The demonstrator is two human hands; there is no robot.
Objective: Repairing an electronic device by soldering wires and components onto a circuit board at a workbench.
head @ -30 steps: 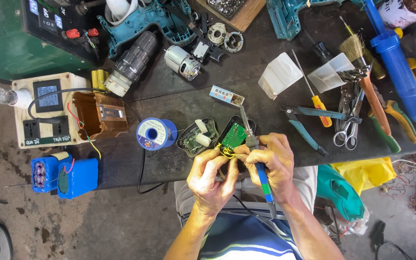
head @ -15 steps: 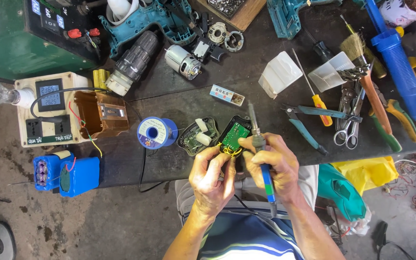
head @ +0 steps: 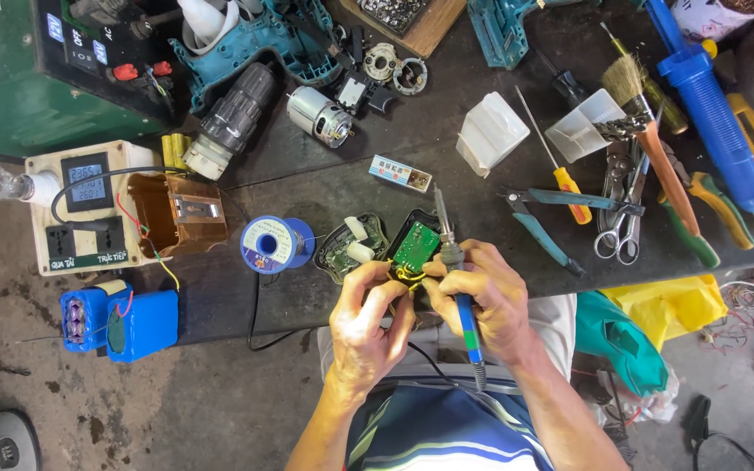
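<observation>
The green circuit board (head: 415, 246) lay at the bench's near edge, its yellow wires (head: 408, 276) pinched by the left hand (head: 368, 323). A soldering iron (head: 455, 270) was gripped in the right hand (head: 490, 301). Fingertips sat close to the iron; a slip risked burns or bridged pads.

My dark desk (head: 325, 187) carries a blue solder spool (head: 270, 245) at nine o'clock from the green circuit board (head: 415, 247). Blue-handled pliers (head: 544, 228) and scissors (head: 618, 228) lie at three o'clock. A grey motor (head: 320, 115) sits at eleven.
</observation>
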